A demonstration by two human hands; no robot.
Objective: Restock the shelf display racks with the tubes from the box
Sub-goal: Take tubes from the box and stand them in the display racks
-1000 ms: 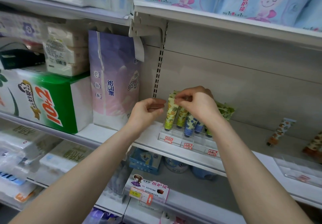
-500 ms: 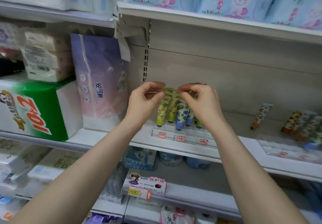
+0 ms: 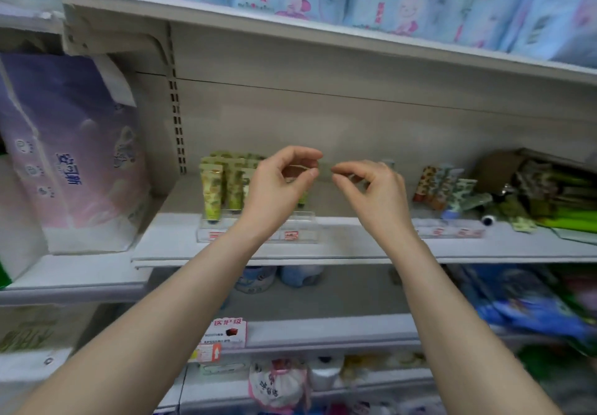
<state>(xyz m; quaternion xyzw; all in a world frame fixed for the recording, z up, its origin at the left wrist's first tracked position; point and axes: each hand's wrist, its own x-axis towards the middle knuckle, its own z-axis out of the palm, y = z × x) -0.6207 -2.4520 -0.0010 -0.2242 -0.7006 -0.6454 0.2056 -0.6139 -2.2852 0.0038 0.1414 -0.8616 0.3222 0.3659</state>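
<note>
Well, the left hand [image 3: 281, 188] and right hand [image 3: 374, 190] each show a pinched grip, though I cannot tell on what. The green patterned tubes [image 3: 211, 193] stand upright in the clear plastic rack [image 3: 206, 234], presumably for display.

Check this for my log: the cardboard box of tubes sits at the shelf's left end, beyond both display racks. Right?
Wrong end. The head view shows the cardboard box at the right end of the shelf, beyond the left display rack and the right display rack.
</note>
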